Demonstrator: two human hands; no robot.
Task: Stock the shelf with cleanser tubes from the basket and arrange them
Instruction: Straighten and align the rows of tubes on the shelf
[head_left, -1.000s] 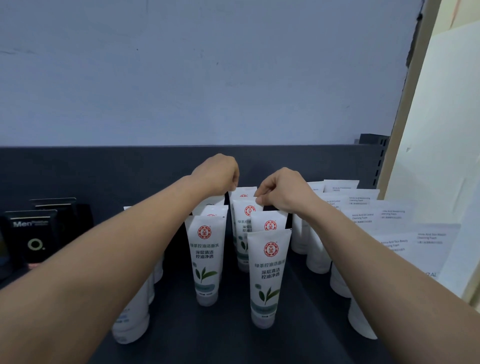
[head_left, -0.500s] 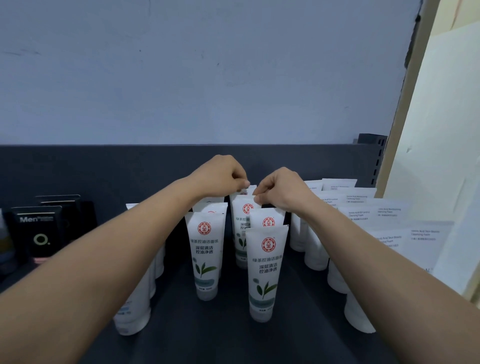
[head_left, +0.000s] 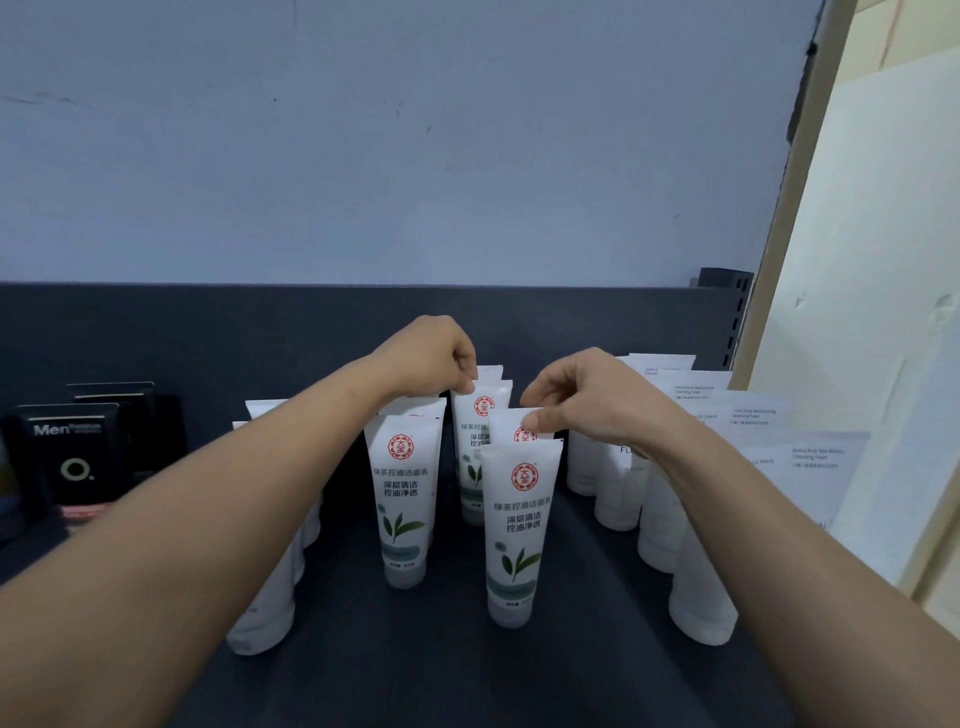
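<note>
White cleanser tubes with a red seal and green leaf stand cap-down in two rows on the dark shelf (head_left: 447, 670). Nearest are the front right tube (head_left: 514, 535) and the front left tube (head_left: 402, 499). My left hand (head_left: 434, 358) pinches the top edge of a rear tube (head_left: 475, 441). My right hand (head_left: 576, 397) pinches the top of the second tube (head_left: 511, 428) in the right row, just behind the front one. The basket is out of view.
Plain white tubes (head_left: 696, 597) line the right side up to a cream wall panel (head_left: 883, 364). More white tubes (head_left: 265, 618) stand left under my forearm. Black "Men" boxes (head_left: 72, 457) sit at far left. A dark back panel (head_left: 208, 332) closes the shelf.
My right hand has drawn back toward me, from the rear tube tops to the second tube of the right row. My left hand stays on the rear tube.
</note>
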